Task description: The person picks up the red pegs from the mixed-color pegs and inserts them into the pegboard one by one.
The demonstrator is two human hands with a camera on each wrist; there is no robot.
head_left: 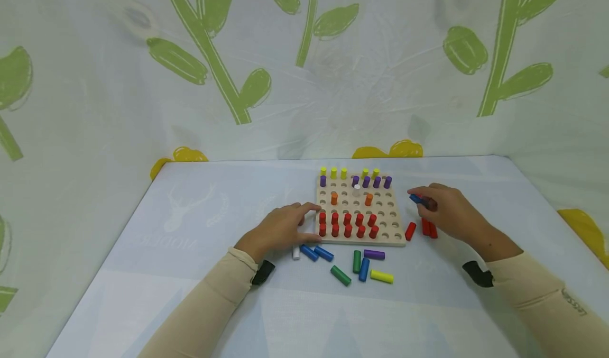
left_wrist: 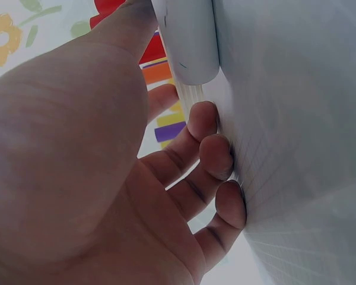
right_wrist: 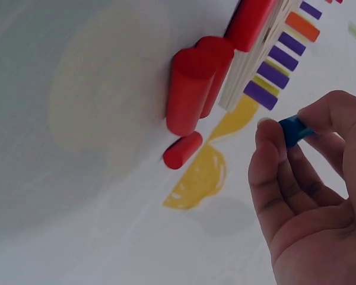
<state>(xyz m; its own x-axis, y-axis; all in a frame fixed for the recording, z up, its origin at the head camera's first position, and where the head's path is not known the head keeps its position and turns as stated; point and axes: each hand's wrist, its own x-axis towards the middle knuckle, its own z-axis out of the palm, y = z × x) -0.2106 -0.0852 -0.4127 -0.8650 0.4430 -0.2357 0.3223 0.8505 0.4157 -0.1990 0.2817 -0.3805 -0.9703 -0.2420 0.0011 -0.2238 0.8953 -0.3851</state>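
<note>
A wooden pegboard (head_left: 386,225) lies on the table with upright pegs. Two rows of red pegs (head_left: 348,231) stand at its near side, two orange pegs (head_left: 368,200) and a white one (head_left: 357,190) mid-board, and purple (head_left: 366,182) and yellow (head_left: 343,173) pegs along the far side. My left hand (head_left: 280,228) rests at the board's left edge, its index fingertip and thumb tip right at the wood; the other fingertips rest on the table in the left wrist view. To the right of the board, my right hand (head_left: 447,212) pinches a blue peg (right_wrist: 293,130) between thumb and fingers, above the table.
Loose red pegs (head_left: 410,231) lie right of the board, under and beside my right hand. In front of the board are scattered blue (head_left: 324,253), green (head_left: 340,275), purple (head_left: 374,254) and yellow (head_left: 382,276) pegs. A white peg (left_wrist: 193,47) lies by my left thumb.
</note>
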